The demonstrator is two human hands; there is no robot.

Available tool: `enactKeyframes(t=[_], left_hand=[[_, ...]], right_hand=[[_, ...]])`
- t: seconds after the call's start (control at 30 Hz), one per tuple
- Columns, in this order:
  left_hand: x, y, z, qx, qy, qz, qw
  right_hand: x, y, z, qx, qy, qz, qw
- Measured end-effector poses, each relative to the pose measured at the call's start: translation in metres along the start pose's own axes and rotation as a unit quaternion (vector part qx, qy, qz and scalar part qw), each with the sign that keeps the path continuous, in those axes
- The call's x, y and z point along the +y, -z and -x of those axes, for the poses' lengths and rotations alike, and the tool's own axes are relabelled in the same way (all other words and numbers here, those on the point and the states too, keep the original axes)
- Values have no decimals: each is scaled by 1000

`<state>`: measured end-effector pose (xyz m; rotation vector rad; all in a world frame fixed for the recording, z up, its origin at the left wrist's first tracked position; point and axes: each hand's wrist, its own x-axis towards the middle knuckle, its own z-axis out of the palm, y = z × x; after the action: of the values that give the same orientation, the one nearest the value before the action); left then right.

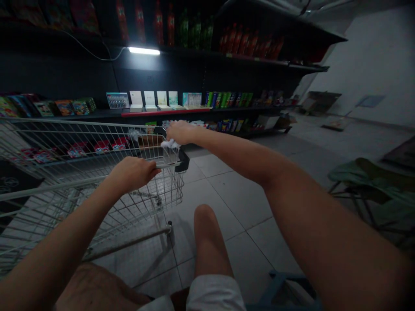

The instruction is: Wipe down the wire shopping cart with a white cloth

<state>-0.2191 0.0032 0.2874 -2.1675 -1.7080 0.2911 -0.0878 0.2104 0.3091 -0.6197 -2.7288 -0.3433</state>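
Observation:
A wire shopping cart (65,142) lies tilted in front of me on the tiled floor. My left hand (132,172) is closed around its metal handle bar near the black end cap (183,162). My right hand (180,131) reaches further out and presses a crumpled white cloth (170,144) against the top of the cart's frame by the handle. My bare knees show below.
Dark store shelves (162,113) with boxes, cards and bottles run along the back under a lit tube lamp (144,51). A green folding chair (372,185) stands at the right. A blue item (279,285) lies at the bottom edge.

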Motion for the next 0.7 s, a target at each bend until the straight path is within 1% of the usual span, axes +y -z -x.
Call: enactKeyframes(t=[0.07, 0.1, 0.13, 0.2, 0.23, 0.3, 0.37, 0.43, 0.47, 0.5, 0.57, 0.6, 0.63, 0.67, 0.7], left_hand=[[-1, -1, 2, 3, -3, -9, 1000], [-2, -1, 3, 5, -1, -13, 1000], [-2, -1, 5, 7, 0, -17, 1000], [-4, -2, 10, 7, -2, -19, 1000], [-5, -3, 13, 4, -5, -17, 1000], [-9, -4, 21, -4, -10, -13, 1000], [-15, -5, 32, -13, -12, -9, 1000], [-21, -3, 43, -25, -7, 4, 1000], [-23, -1, 47, -34, 1, 16, 999], [-24, 1, 49, -41, 17, 31, 999], [-21, 7, 47, -48, 49, 68, 995], [-17, 10, 42, -47, 58, 89, 993], [-12, 12, 35, -46, 62, 111, 991], [-6, 13, 27, -45, 56, 132, 989], [1, 13, 18, -53, 48, 149, 986]], right_hand=[[-5, 16, 12, -69, 12, 55, 996], [-10, 22, 20, -98, 16, 59, 993], [-15, 24, 29, -137, 27, 53, 989], [-25, 25, 48, -213, 71, 22, 974], [-29, 24, 56, -226, 97, 1, 969], [-33, 22, 66, -205, 127, -55, 969], [-29, 19, 67, -193, 140, -126, 963], [-23, 13, 65, -185, 139, -188, 954], [-20, 7, 65, -167, 127, -212, 954], [-20, -1, 66, -131, 104, -232, 958], [-31, -24, 74, -13, 23, -272, 962], [-44, -40, 82, 58, -25, -297, 953], [-60, -59, 91, 131, -74, -324, 934], [-81, -80, 102, 205, -126, -351, 905], [-104, -103, 114, 259, -161, -373, 876]])
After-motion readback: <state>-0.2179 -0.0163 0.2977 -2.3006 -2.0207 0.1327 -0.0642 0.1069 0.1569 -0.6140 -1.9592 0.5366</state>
